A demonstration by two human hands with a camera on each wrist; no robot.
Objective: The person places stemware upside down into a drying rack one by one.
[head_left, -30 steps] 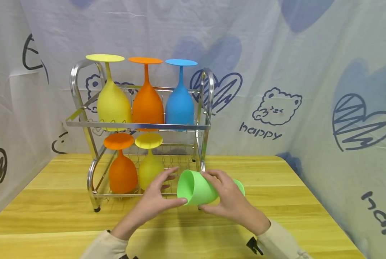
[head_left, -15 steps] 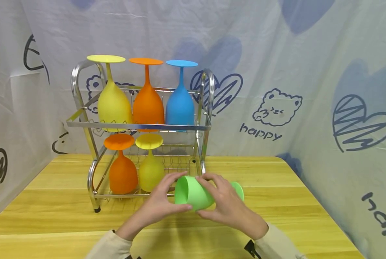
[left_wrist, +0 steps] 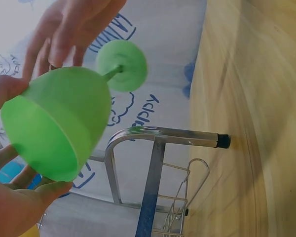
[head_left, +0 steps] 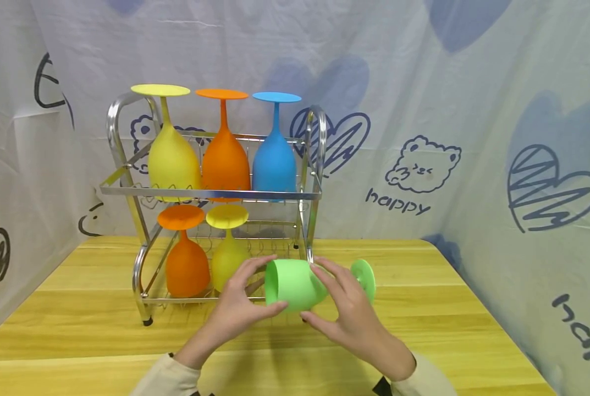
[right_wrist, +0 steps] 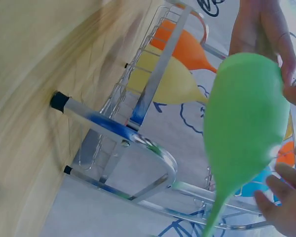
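Observation:
A green plastic goblet (head_left: 299,287) lies on its side in the air before the rack, its mouth to the left and its round foot (head_left: 365,279) to the right. My left hand (head_left: 237,302) holds it at the rim, thumb below and fingers above. On the bowl, nearer the stem, my right hand (head_left: 351,316) grips with its fingers over the top and thumb underneath. The left wrist view shows the hollow mouth (left_wrist: 42,138) between my left thumb and fingers. In the right wrist view the bowl (right_wrist: 246,118) tapers into its stem.
Behind stands a two-tier metal rack (head_left: 215,193). Upside down on top are a yellow goblet (head_left: 173,159), an orange goblet (head_left: 225,162) and a blue goblet (head_left: 275,162). Below are another orange goblet (head_left: 188,267) and yellow goblet (head_left: 229,258). The wooden table (head_left: 423,319) lies beneath.
The green goblet has turned, its mouth now facing more to the left and its foot showing more fully. It dipped, then rose a little. My left fingers have come round the rim.

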